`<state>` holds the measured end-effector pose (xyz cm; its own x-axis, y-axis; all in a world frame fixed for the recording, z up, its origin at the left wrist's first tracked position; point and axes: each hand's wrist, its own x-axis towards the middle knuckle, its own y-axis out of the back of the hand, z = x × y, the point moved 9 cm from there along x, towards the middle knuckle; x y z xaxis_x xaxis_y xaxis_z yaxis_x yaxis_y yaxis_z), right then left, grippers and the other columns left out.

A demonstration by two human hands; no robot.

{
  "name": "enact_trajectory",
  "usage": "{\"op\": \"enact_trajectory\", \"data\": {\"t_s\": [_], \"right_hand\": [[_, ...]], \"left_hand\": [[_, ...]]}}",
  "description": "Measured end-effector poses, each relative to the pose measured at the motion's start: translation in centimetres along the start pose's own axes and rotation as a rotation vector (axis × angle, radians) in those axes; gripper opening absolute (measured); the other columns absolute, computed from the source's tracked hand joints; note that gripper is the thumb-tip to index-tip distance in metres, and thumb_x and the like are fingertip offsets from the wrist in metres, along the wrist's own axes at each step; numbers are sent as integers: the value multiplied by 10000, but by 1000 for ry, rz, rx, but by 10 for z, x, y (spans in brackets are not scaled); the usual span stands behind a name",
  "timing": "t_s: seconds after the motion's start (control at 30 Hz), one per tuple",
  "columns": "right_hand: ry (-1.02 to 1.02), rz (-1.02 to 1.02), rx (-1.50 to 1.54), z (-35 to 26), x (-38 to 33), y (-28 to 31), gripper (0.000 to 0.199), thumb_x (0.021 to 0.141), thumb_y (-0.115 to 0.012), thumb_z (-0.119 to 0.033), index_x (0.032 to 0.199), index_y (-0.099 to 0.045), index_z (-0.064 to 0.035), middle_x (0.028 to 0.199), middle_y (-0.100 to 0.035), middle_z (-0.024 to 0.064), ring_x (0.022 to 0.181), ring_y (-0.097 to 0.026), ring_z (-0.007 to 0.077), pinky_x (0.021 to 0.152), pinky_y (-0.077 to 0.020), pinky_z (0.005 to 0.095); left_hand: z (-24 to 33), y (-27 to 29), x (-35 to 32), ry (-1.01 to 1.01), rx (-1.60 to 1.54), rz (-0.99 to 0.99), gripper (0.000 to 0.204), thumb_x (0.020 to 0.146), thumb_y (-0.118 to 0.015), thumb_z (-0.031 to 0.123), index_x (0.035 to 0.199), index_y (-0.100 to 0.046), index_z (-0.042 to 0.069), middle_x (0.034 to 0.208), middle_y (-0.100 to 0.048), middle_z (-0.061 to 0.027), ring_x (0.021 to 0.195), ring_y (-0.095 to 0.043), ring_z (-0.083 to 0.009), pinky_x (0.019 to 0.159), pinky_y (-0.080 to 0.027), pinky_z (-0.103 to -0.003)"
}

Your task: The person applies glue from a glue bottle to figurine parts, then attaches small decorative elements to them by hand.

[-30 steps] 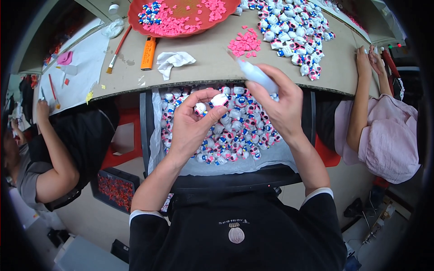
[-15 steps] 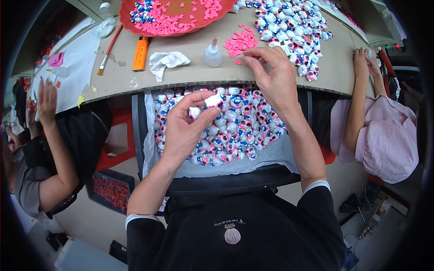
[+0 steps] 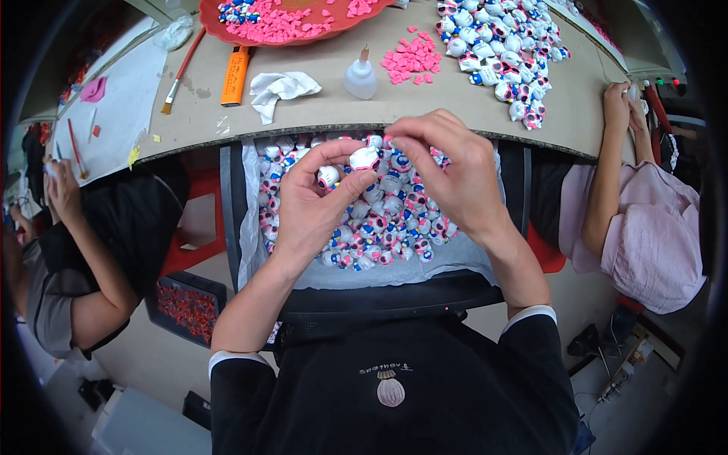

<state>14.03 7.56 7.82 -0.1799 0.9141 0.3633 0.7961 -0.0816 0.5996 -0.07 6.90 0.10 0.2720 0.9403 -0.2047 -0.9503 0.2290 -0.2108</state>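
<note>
Head view: above the black tray (image 3: 394, 302) our left grip (image 3: 312, 203) holds two white figurines (image 3: 364, 158), our right grip (image 3: 459, 168) pinches a pink piece (image 3: 389, 142) beside them; we judge these unfinished, with pink chips (image 3: 412, 58) left beyond the tray

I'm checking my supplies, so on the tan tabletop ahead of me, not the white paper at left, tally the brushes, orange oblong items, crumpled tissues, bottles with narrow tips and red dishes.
Red-handled brush: 1
Orange oblong item: 1
Crumpled tissue: 1
Narrow-tipped bottle: 1
Red dish: 1
Total: 5
</note>
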Motion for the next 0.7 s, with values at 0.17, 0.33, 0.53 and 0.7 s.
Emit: {"op": "enact_trajectory", "data": {"t_s": [0.17, 0.33, 0.53, 0.7], "right_hand": [[-43, 26, 41, -10, -10, -2, 146, 752, -663, 24, 894, -655, -4, 794, -649, 80, 698, -598, 182, 610, -478, 278], [94, 18, -88, -23, -14, -6, 194, 722, -682, 21, 912, -661, -9, 806, -655, 87, 717, -600, 210, 630, -484, 302], [-5, -106, -35, -14, -11, -10, 171, 718, -684, 14, 885, -684, -24, 796, -664, 86, 737, -605, 218, 637, -487, 313], [88, -93, -35, -16, -13, -7, 157, 721, -685, 7, 874, -693, -26, 781, -665, 86, 722, -604, 212, 626, -482, 303]], "left_hand": [[-6, 1, 0, -16, 30, 22, 306, 773, -727, 47, 1057, -617, 20, 869, -611, -14, 765, -552, -43, 594, -467, -166], [2, 0, -1, -130, 130, 47, 300, 743, -754, 64, 1016, -638, 19, 871, -625, -13, 784, -553, -58, 659, -460, -193], [4, 2, -3, -154, 225, 33, 297, 737, -759, 79, 1009, -653, 24, 900, -640, -23, 806, -556, -64, 712, -459, -210], [-7, -3, -3, 27, 88, -22, 299, 756, -737, 75, 1041, -656, 39, 908, -641, -24, 810, -558, -66, 724, -459, -211]]}}
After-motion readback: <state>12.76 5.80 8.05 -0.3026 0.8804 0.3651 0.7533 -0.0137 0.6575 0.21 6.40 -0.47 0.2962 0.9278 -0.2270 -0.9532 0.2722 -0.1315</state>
